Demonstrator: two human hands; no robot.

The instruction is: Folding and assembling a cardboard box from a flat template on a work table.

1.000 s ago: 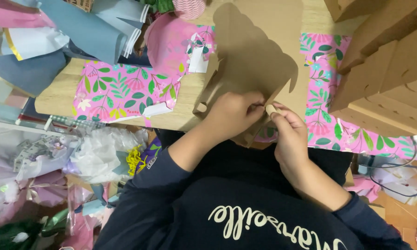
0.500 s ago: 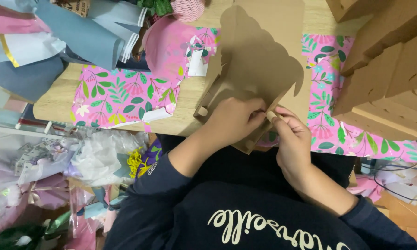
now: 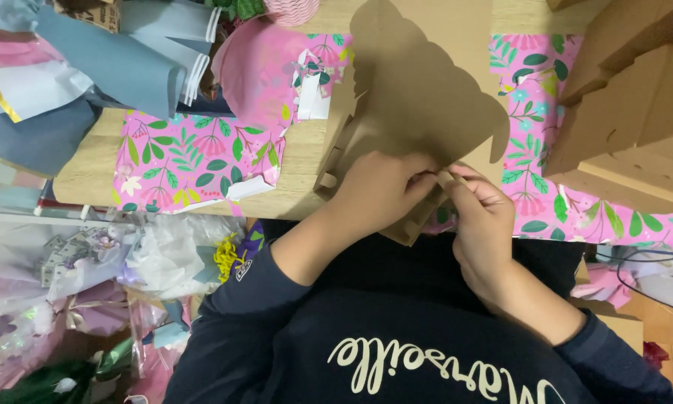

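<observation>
A flat brown cardboard cut-out (image 3: pixel 419 97) with a wavy edge and folded tabs lies over the near edge of the wooden table (image 3: pixel 90 168). My left hand (image 3: pixel 378 191) is closed on its lower folded part. Right beside it, my right hand (image 3: pixel 482 221) pinches a small tab of the same cardboard between thumb and fingers. The two hands touch at the fingertips. Dark long sleeves cover both of my arms.
Pink floral wrapping paper (image 3: pixel 194 161) is spread on the table to the left, and more of it (image 3: pixel 546 202) to the right. Blue and white paper sheets (image 3: pixel 127 60) pile at the far left. Stacked brown cardboard pieces (image 3: pixel 628 97) stand at the right. Bags and plastic wrap (image 3: pixel 90 262) fill the floor at lower left.
My hands and the cardboard have shifted slightly on the table edge. The right hand's fingers have closed further onto the small tab.
</observation>
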